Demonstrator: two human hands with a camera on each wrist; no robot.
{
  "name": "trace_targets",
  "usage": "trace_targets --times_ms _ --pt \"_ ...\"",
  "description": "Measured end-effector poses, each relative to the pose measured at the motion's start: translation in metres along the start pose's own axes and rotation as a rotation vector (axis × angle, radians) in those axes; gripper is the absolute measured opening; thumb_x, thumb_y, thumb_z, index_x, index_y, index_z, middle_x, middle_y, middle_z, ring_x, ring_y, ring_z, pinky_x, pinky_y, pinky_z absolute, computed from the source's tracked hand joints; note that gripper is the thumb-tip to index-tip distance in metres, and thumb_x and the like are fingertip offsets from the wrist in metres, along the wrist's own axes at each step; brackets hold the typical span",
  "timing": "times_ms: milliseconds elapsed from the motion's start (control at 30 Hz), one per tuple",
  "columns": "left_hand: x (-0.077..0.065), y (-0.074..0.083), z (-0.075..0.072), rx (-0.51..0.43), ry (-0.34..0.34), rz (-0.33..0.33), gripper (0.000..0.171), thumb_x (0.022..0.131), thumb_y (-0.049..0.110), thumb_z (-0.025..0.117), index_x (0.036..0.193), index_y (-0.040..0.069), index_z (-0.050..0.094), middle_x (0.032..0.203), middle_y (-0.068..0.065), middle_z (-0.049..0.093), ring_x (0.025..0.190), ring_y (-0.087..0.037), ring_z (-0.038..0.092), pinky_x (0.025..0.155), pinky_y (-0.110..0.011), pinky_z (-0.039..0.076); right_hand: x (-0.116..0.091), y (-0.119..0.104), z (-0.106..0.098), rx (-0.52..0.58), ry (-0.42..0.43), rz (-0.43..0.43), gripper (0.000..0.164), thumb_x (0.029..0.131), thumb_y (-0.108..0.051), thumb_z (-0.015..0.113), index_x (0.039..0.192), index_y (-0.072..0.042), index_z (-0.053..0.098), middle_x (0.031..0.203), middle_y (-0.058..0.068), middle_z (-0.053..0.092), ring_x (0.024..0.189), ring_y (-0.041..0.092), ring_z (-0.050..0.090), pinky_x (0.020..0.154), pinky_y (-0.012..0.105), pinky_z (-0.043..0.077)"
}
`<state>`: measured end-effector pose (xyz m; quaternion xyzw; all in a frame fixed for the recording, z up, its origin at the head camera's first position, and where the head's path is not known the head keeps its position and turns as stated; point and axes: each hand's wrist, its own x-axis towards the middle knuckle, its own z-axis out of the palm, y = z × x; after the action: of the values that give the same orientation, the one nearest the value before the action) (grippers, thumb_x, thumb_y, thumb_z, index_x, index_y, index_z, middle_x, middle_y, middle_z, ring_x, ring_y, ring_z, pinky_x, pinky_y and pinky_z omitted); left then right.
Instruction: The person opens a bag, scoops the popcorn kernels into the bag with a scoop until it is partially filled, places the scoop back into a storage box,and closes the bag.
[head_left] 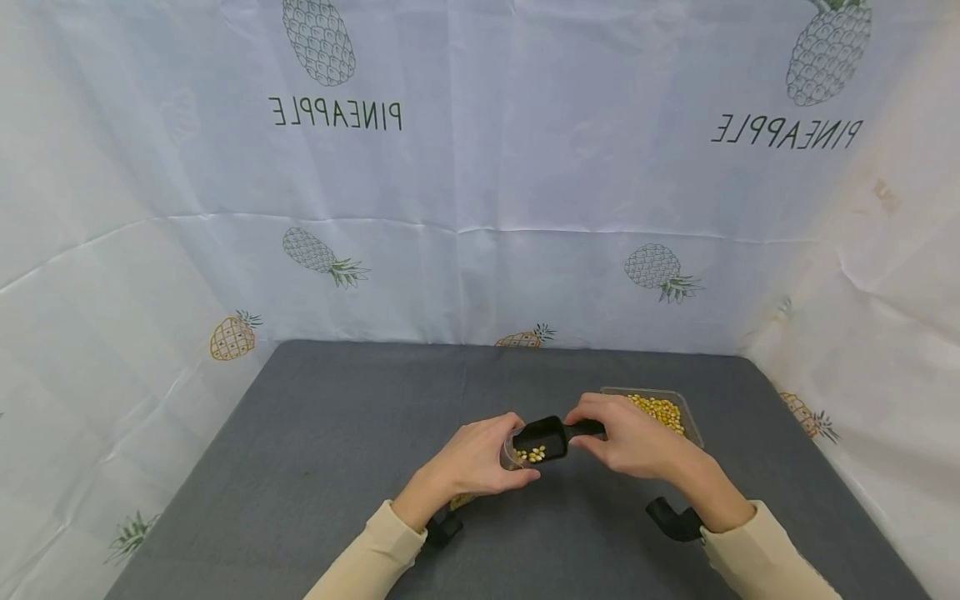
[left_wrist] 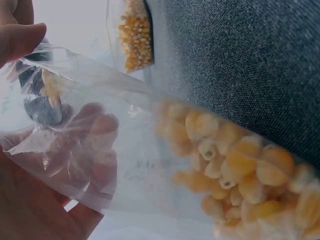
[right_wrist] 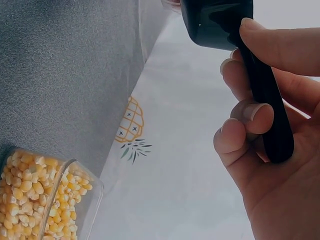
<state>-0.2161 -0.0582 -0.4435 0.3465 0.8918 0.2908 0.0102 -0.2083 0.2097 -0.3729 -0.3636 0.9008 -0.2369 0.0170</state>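
Observation:
My left hand grips a clear plastic bag near its mouth, with thumb and fingers spread around the opening. Yellow corn kernels fill the bag's lower part. The right hand holds a black scoop by its handle, thumb on top and fingers wrapped beneath. Reaching into the bag's mouth, the scoop's front end carries a few kernels. Through the film in the left wrist view, the scoop looks tilted toward the bag's inside, kernels at its lip.
Behind the right hand, a clear plastic box of corn kernels stands on the grey tabletop. A pineapple-print sheet hangs around the table's back and sides. Black wrist mounts sit under both forearms.

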Motion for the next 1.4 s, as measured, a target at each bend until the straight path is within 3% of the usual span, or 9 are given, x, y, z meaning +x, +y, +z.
trace_targets --times_ms 233,567,1067,1400 --pt "0.0 0.0 0.001 -0.001 0.008 0.002 0.057 0.088 0.054 0.072 0.127 0.014 0.06 0.102 0.007 0.064 0.078 -0.002 0.057 0.069 -0.025 0.049 0.0 -0.002 -0.001 -0.002 0.003 -0.018 0.019 0.092 -0.014 0.077 0.111 -0.013 0.073 0.101 -0.003 0.064 0.085 0.006 0.059 0.073 0.031 0.051" --pt "0.0 -0.002 0.002 -0.031 0.009 0.005 0.052 0.087 0.052 0.074 0.121 0.016 0.06 0.093 0.013 0.061 0.072 0.0 0.054 0.063 -0.022 0.047 0.0 -0.007 -0.002 -0.058 0.011 -0.035 0.02 0.09 -0.012 0.078 0.109 -0.012 0.073 0.099 -0.004 0.063 0.083 0.005 0.057 0.071 0.03 0.051" --pt "0.0 -0.001 0.001 -0.032 0.015 0.007 0.052 0.087 0.051 0.075 0.122 0.016 0.06 0.094 0.011 0.061 0.071 -0.001 0.053 0.062 -0.023 0.045 -0.001 -0.014 -0.001 -0.139 0.047 -0.067 0.022 0.087 -0.012 0.081 0.108 -0.012 0.074 0.099 -0.008 0.061 0.083 0.006 0.058 0.071 0.029 0.052" --pt "0.0 -0.002 0.002 -0.026 0.024 0.012 0.054 0.087 0.05 0.075 0.125 0.014 0.06 0.096 0.009 0.062 0.07 -0.002 0.053 0.062 -0.023 0.046 -0.004 -0.008 -0.002 -0.088 0.049 -0.052 0.022 0.089 -0.011 0.079 0.109 -0.011 0.073 0.099 -0.008 0.061 0.082 0.004 0.058 0.07 0.028 0.051"
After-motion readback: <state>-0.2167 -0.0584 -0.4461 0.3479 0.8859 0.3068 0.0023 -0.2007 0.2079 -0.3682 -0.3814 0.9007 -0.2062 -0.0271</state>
